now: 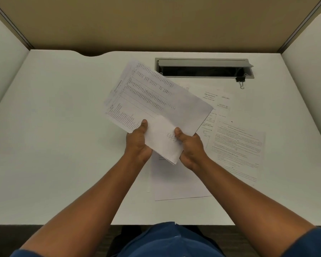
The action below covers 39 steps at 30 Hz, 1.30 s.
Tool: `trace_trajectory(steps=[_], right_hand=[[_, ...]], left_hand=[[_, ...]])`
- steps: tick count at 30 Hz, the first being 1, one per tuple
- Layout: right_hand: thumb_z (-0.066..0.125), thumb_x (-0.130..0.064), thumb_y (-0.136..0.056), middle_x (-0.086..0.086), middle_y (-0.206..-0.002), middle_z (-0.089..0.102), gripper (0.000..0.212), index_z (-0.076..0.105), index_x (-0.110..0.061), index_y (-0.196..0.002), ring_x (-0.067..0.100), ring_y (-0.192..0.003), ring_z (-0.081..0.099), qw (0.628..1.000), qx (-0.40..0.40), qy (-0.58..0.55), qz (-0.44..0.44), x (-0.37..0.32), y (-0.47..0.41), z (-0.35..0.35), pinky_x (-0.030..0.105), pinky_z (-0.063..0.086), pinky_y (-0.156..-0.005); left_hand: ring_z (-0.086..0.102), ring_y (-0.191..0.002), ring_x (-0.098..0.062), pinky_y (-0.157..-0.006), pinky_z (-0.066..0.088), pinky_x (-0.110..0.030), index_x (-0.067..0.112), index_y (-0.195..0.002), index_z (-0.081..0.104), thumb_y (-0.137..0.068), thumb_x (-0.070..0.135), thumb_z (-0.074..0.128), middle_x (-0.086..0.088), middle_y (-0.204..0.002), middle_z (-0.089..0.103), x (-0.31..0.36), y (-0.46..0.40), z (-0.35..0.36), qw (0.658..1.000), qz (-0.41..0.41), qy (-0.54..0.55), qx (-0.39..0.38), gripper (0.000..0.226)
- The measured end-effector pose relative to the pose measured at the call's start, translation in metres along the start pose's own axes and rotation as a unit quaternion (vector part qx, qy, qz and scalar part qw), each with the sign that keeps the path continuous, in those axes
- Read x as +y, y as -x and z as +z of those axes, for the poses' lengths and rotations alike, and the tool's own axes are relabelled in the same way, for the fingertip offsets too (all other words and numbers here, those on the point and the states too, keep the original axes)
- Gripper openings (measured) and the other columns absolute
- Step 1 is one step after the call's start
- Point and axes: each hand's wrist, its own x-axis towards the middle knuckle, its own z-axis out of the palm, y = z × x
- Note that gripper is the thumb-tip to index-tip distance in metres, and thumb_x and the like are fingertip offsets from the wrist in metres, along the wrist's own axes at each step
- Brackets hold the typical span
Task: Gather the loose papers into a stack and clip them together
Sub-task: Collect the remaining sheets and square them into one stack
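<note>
Both hands hold a small bundle of printed papers (156, 101) tilted above the white desk (54, 127). My left hand (137, 143) grips its near left edge with the thumb on top. My right hand (190, 147) grips the near right corner the same way. The top sheet carries a table of figures. More loose sheets lie flat on the desk: a text page (237, 145) to the right, another (217, 99) behind it, and a blank-looking sheet (176, 182) under my wrists. A black binder clip (240, 81) lies at the far right.
A grey cable tray with its lid raised (204, 68) is sunk into the desk at the back. Beige partition walls (156, 23) close in the back, white side panels (2, 58) the left and right. The desk's front edge runs near my body.
</note>
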Motion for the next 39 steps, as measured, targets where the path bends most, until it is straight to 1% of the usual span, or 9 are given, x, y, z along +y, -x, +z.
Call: trace_trajectory(steps=[3,5,8,12,17,20,27,33,39], right_hand=[[0.069,-0.003,-0.091,-0.001,-0.102,0.078,0.025,0.068,-0.021,-0.108,0.023,-0.094,0.074,0.999,-0.030,0.015,0.017,-0.002,0.003,-0.005,0.048,0.060,-0.080],[0.070,-0.002,-0.089,0.000,-0.101,0.078,0.028,0.068,-0.022,-0.109,0.025,-0.097,0.072,0.999,-0.030,0.022,0.024,-0.006,0.003,-0.010,0.053,0.058,-0.087],[0.070,-0.002,-0.088,0.000,-0.104,0.077,0.032,0.068,-0.023,-0.112,0.023,-0.096,0.071,0.999,-0.011,0.025,0.019,-0.021,-0.005,-0.022,0.046,0.059,-0.085],[0.071,-0.015,-0.090,0.000,-0.102,0.076,0.020,0.070,-0.017,-0.110,0.025,-0.095,0.068,0.980,-0.005,0.195,0.020,-0.035,-0.014,-0.045,0.033,0.055,-0.068],[0.080,-0.028,-0.084,0.005,-0.137,0.054,0.067,0.051,-0.012,-0.142,0.023,-0.125,0.055,0.836,0.098,0.537,-0.060,-0.025,-0.031,-0.080,0.037,0.046,-0.104],[0.085,-0.042,-0.075,0.012,-0.140,0.048,0.083,0.048,-0.009,-0.141,0.029,-0.125,0.053,0.783,0.116,0.609,-0.045,-0.020,-0.038,-0.092,0.039,0.048,-0.100],[0.089,-0.048,-0.069,0.014,-0.127,0.050,0.084,0.047,-0.007,-0.128,0.031,-0.113,0.057,0.718,0.124,0.684,-0.033,-0.019,-0.039,-0.078,0.039,0.050,-0.089],[0.093,-0.026,-0.068,0.010,-0.117,0.063,0.077,0.047,-0.006,-0.127,0.027,-0.105,0.063,0.769,0.126,0.627,-0.004,-0.019,-0.046,-0.076,0.034,0.048,-0.077],[0.063,-0.025,-0.097,0.007,-0.131,0.065,0.040,0.060,-0.011,-0.134,0.026,-0.114,0.062,0.853,0.093,0.512,-0.033,-0.018,-0.050,-0.076,0.043,0.053,-0.099]], left_hand=[[0.071,-0.103,-0.025,-0.081,0.061,-0.045,0.025,-0.110,0.065,-0.095,0.001,0.064,0.000,-0.112,0.074,0.009,0.001,-0.005,0.997,0.041,-0.067,-0.012,0.029],[0.068,-0.109,-0.025,-0.095,0.057,-0.046,0.023,-0.112,0.066,-0.095,0.002,0.066,0.001,-0.116,0.073,0.018,-0.005,-0.012,0.989,0.078,-0.129,-0.007,0.027],[0.066,-0.112,-0.024,-0.104,0.051,-0.048,0.019,-0.126,0.061,-0.094,0.005,0.068,0.000,-0.123,0.069,0.034,-0.014,-0.024,0.969,0.107,-0.221,0.000,0.035],[0.066,-0.111,-0.028,-0.100,0.054,-0.050,0.012,-0.136,0.060,-0.094,0.009,0.070,-0.005,-0.126,0.069,0.054,-0.022,-0.044,0.932,0.095,-0.350,-0.004,0.043],[0.068,-0.104,-0.029,-0.093,0.055,-0.048,0.009,-0.138,0.058,-0.094,0.009,0.069,-0.010,-0.121,0.069,0.058,-0.025,-0.066,0.877,0.000,-0.479,-0.046,0.045],[0.069,-0.100,-0.030,-0.088,0.056,-0.048,0.007,-0.137,0.059,-0.095,0.007,0.068,-0.013,-0.118,0.070,0.047,-0.025,-0.072,0.865,-0.053,-0.495,-0.061,0.043],[0.066,-0.103,-0.036,-0.089,0.055,-0.047,0.007,-0.137,0.057,-0.096,0.008,0.067,-0.015,-0.120,0.067,0.016,-0.024,-0.074,0.847,-0.083,-0.523,-0.044,0.042],[0.062,-0.108,-0.036,-0.092,0.052,-0.045,0.006,-0.141,0.053,-0.097,0.008,0.066,-0.014,-0.122,0.065,0.005,-0.024,-0.076,0.841,-0.080,-0.533,-0.037,0.046],[0.063,-0.111,-0.035,-0.097,0.052,-0.048,0.006,-0.141,0.054,-0.096,0.008,0.067,-0.015,-0.128,0.065,0.013,-0.026,-0.080,0.850,-0.073,-0.521,-0.032,0.047]])
